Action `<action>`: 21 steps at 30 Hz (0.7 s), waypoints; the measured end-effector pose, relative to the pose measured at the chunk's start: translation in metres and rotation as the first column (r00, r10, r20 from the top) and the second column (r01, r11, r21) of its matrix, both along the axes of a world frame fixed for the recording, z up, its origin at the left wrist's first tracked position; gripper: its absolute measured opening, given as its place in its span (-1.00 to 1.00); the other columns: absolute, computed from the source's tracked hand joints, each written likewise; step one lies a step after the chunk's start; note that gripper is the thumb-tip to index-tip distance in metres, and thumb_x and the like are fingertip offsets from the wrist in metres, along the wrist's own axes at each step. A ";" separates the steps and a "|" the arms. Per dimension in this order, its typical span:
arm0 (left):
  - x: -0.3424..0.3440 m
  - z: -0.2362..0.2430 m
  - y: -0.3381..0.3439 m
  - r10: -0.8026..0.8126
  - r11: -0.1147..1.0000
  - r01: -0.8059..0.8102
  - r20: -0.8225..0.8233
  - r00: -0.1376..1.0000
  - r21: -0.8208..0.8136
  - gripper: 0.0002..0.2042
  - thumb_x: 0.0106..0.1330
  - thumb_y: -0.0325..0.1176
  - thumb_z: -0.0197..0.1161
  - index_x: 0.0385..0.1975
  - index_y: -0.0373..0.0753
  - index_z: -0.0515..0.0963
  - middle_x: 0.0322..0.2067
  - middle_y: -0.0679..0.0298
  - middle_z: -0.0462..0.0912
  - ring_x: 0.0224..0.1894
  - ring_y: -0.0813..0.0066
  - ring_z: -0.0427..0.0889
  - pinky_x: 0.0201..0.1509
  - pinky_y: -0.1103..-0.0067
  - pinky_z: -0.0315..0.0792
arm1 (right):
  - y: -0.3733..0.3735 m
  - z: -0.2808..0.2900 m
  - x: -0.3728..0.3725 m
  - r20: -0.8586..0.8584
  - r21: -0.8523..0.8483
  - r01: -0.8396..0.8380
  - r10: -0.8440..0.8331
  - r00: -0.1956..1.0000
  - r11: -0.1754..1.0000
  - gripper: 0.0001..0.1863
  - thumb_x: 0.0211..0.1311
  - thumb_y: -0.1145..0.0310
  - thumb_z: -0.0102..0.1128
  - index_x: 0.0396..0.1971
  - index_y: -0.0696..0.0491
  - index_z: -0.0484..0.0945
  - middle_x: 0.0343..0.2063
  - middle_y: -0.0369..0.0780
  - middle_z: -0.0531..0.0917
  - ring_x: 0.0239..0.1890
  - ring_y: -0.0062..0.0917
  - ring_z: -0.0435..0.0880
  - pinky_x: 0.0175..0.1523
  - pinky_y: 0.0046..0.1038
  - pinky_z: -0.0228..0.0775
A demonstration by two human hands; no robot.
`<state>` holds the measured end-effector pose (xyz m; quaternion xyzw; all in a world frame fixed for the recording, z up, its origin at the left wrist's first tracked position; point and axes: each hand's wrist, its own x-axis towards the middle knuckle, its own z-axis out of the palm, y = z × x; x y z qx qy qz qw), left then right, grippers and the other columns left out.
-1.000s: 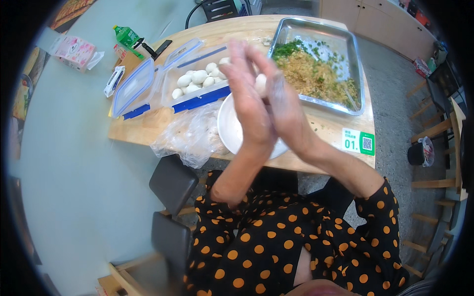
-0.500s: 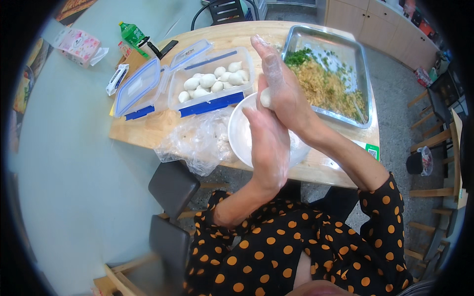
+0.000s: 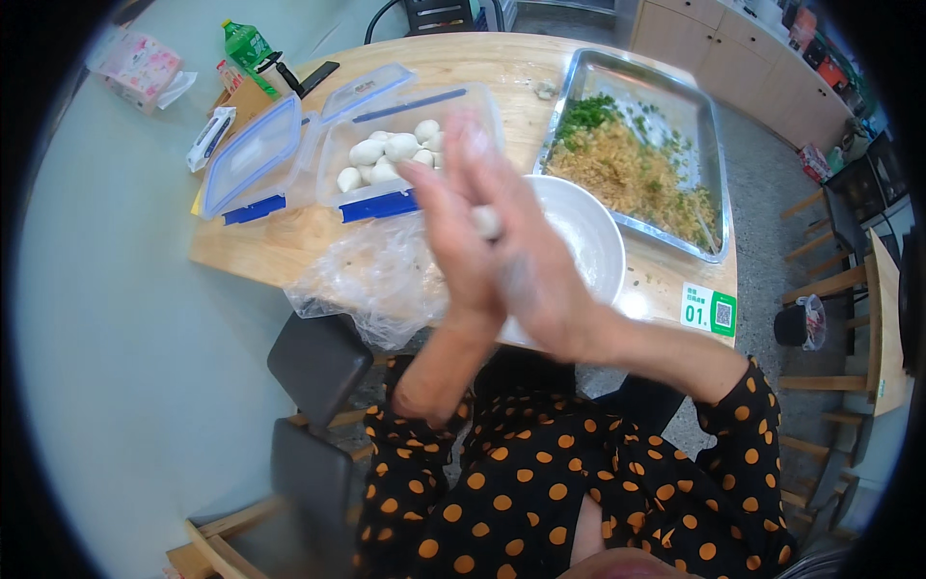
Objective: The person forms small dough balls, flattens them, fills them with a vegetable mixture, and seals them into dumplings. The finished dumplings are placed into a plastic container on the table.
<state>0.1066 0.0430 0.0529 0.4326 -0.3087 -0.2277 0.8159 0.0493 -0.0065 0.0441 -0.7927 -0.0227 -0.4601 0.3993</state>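
A small white dough ball [image 3: 486, 222] is held between my palms. My left hand [image 3: 455, 246] presses it from the left and my right hand [image 3: 532, 265] from the right, with the fingers extended upward and smeared by motion. White flour dusts the skin. Behind and below the hands stands a white bowl [image 3: 610, 241] with white powder in it. Just beyond my fingertips, a clear plastic box [image 3: 333, 159] with blue clips holds several smooth white dough balls [image 3: 367, 152]. Its hinged lid [image 3: 254, 159] lies folded back to the left.
A metal tray [image 3: 712, 145] at the right holds a crumbly yellow filling [image 3: 627, 164] and chopped greens [image 3: 590, 111]. A crumpled plastic bag [image 3: 371, 280] hangs over the near table edge. A green bottle [image 3: 246, 43], a phone [image 3: 319, 77] and a tissue pack [image 3: 135, 68] are at the far left.
Both hands, palms together on the dough ball, have shifted left and nearer to me. They now cover the right part of the box, and the bowl's right side shows more.
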 end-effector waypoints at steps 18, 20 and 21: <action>-0.003 -0.022 0.019 -0.327 0.944 0.321 -0.352 0.877 -0.076 -0.41 0.62 0.12 -0.25 -0.10 -0.36 0.49 -0.41 0.27 0.50 -0.54 0.69 0.39 -0.70 0.69 0.27 | -0.055 0.002 -0.034 0.015 -0.033 -0.142 0.142 0.990 0.989 -0.66 0.52 0.44 -0.05 0.09 0.33 0.56 -0.28 -0.10 0.64 -0.35 -0.51 0.72 -0.18 -0.50 0.58; -0.005 -0.020 0.016 -0.269 0.956 0.293 -0.359 0.894 0.011 -0.44 0.62 0.13 -0.22 -0.18 -0.31 0.48 -0.47 0.29 0.49 -0.60 0.70 0.36 -0.72 0.70 0.22 | -0.054 0.000 -0.039 0.015 -0.083 -0.140 0.142 0.990 0.987 -0.67 0.50 0.46 -0.03 0.07 0.35 0.57 -0.25 -0.06 0.67 -0.35 -0.50 0.74 -0.17 -0.45 0.60; -0.005 -0.019 0.015 -0.262 0.958 0.286 -0.339 0.904 0.022 -0.45 0.61 0.14 -0.21 -0.22 -0.29 0.47 -0.50 0.31 0.48 -0.63 0.71 0.34 -0.73 0.71 0.19 | -0.053 -0.001 -0.042 -0.020 -0.065 -0.146 0.145 0.989 0.987 -0.67 0.49 0.47 -0.02 0.06 0.35 0.58 -0.24 -0.04 0.68 -0.35 -0.49 0.74 -0.16 -0.43 0.61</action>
